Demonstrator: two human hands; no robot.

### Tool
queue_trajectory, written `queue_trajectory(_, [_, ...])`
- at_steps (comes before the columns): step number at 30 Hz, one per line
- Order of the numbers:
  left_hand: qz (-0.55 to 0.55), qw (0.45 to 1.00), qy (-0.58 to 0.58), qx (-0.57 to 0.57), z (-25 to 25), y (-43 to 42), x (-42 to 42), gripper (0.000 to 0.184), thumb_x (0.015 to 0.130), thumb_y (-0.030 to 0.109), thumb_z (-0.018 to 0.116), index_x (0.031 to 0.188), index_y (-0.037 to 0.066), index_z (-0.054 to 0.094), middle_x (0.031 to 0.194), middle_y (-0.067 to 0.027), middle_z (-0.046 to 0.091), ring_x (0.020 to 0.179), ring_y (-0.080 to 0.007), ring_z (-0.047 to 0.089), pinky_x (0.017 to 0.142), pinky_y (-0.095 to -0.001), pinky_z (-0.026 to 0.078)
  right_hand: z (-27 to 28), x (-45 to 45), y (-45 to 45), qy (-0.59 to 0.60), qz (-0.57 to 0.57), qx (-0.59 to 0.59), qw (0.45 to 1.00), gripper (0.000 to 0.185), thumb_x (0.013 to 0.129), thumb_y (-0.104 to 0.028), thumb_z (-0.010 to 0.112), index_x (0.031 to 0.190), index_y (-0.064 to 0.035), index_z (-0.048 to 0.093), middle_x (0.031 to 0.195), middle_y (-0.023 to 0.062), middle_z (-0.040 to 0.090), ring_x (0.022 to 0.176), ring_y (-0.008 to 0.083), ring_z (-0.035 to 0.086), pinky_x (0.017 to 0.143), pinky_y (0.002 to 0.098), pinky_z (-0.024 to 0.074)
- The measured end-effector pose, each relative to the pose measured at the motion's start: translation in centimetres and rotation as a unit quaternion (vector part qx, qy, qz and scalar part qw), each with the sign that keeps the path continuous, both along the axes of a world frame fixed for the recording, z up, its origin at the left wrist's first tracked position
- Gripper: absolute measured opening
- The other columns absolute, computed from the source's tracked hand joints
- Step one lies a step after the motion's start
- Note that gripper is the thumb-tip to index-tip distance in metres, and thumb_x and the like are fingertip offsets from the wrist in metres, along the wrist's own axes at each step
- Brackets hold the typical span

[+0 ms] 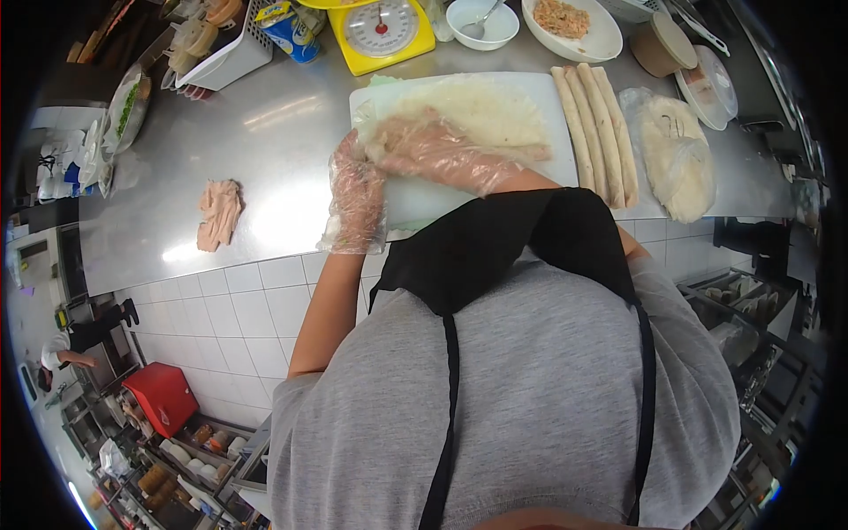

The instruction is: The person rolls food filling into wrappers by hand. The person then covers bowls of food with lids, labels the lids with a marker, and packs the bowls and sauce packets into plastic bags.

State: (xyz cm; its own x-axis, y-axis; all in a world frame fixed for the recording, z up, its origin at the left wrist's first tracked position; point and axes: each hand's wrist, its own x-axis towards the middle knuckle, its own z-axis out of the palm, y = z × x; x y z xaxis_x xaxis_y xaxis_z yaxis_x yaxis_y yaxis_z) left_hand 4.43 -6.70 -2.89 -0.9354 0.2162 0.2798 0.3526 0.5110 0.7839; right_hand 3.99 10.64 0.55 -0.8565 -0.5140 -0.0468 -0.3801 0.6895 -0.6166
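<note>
A thin, pale wrapper sheet is spread on the white cutting board, with a narrow pinkish-brown strip along its near edge. Both of my hands wear clear plastic gloves and meet at the sheet's left end. My right hand reaches across from the right, its fingers closed on that end. At the board's left edge, my left hand has its fingers curled in against the same end. The glove plastic and the overlapping hands partly hide the fingertips.
Several long pale rolls lie right of the board, beside plastic-covered white sheets. Behind stand a yellow scale, a bowl with a spoon and a bowl of filling. A crumpled pinkish piece lies left on the steel table.
</note>
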Motion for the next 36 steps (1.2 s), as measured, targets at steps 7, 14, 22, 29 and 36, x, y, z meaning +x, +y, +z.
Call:
queue_trajectory(7, [0.008, 0.999, -0.031, -0.009, 1.1, 0.6, -0.5, 0.049, 0.08, 0.011, 0.053, 0.126, 0.0, 0.041, 0.115, -0.0219, 0.049, 0.106, -0.0335, 0.049, 0.093, -0.0381, 0.038, -1.6, -4.2, 8.4, 0.231, -0.142, 0.122, 0.955, 0.052, 0.089, -0.05, 0.034, 0.121, -0.0119, 0.051, 0.13, 0.0082, 0.047, 0.122, 0.0233, 0.04, 0.105, 0.0451, 0.0175])
queue_trajectory(14, [-0.13, 0.99, -0.046, -0.013, 2.2, 2.6, -2.3, 0.049, 0.085, 0.022, 0.055, 0.126, -0.001, 0.041, 0.121, -0.0239, 0.047, 0.114, -0.0358, 0.045, 0.096, -0.0391, 0.035, -1.4, -10.1, 12.1, 0.126, -0.24, 0.215, 0.938, 0.063, 0.09, -0.059, 0.018, 0.131, -0.0198, 0.043, 0.13, 0.0091, 0.048, 0.123, 0.0251, 0.04, 0.107, 0.0461, 0.0134])
queue_trajectory(22, [-0.12, 0.992, -0.016, -0.048, 0.7, 2.9, -2.5, 0.048, 0.084, 0.015, 0.053, 0.128, 0.002, 0.039, 0.122, -0.0218, 0.048, 0.111, -0.0352, 0.048, 0.095, -0.0388, 0.037, 3.3, -3.7, 11.4, 0.033, -0.286, 0.037, 0.957, 0.055, 0.09, -0.052, 0.033, 0.119, -0.0102, 0.053, 0.12, 0.0142, 0.053, 0.114, 0.0274, 0.047, 0.1, 0.0414, 0.0284])
queue_trajectory(29, [-0.103, 0.993, -0.022, -0.043, 0.8, 3.1, -2.4, 0.047, 0.084, 0.012, 0.053, 0.127, 0.0, 0.04, 0.119, -0.0232, 0.049, 0.109, -0.036, 0.049, 0.094, -0.039, 0.038, -4.7, 2.9, 8.9, 0.205, -0.211, 0.179, 0.939, 0.047, 0.09, -0.035, 0.044, 0.131, -0.0136, 0.042, 0.132, 0.0138, 0.044, 0.12, 0.0296, 0.042, 0.104, 0.0433, 0.0262])
queue_trajectory(36, [-0.09, 0.995, 0.009, -0.045, -0.2, 3.0, -2.7, 0.048, 0.081, 0.014, 0.055, 0.125, 0.0, 0.042, 0.118, -0.0236, 0.05, 0.108, -0.037, 0.049, 0.092, -0.0393, 0.039, -1.5, 2.8, 10.1, 0.028, -0.146, 0.239, 0.959, 0.062, 0.089, -0.05, 0.038, 0.133, -0.0069, 0.038, 0.137, 0.012, 0.038, 0.132, 0.0267, 0.026, 0.109, 0.0477, 0.0025])
